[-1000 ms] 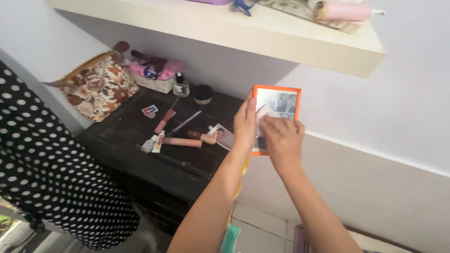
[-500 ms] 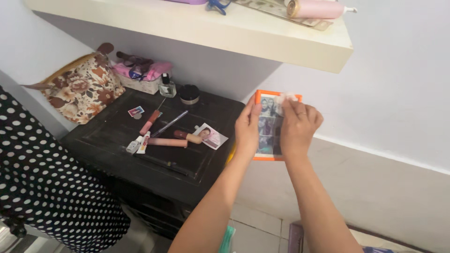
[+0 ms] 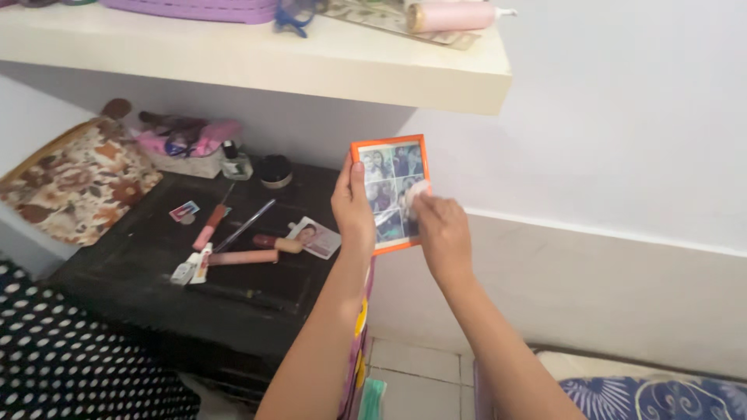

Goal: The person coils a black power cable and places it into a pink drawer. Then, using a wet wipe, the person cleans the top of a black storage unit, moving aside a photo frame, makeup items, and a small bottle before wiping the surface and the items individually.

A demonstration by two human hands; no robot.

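Head view. Left hand (image 3: 354, 210) grips the left edge of an orange frame (image 3: 389, 193), fingers wrapped behind, thumb flat on the front border. The frame stands upright in the air, facing the camera, right of the dark table (image 3: 140, 272) and in front of the white wall (image 3: 622, 117); held by the edge, probably so the glass stays free. It shows a grid of small photos.

Right hand (image 3: 442, 233) has its fingers bunched narrow on a small white wad (image 3: 419, 189), pressed to the right half of the glass; looks like a wiping grip.

Table, left and far: pink tubes (image 3: 241, 255) and a pencil (image 3: 245, 224) lying loose mid-top, a loose photo (image 3: 315, 237) just right of them, a small card (image 3: 184, 211) to the left. Along the far edge a round jar (image 3: 275, 169), a small bottle (image 3: 233, 162) and a box with pink cloth (image 3: 183, 144). Floral bag (image 3: 74, 183) leans at the far left.

Shelf (image 3: 311, 66) overhead carries a purple tray (image 3: 194, 9) and a pink roll (image 3: 447, 15). Polka-dot cloth (image 3: 78, 365) near left; patterned blue fabric (image 3: 661, 397) near right.
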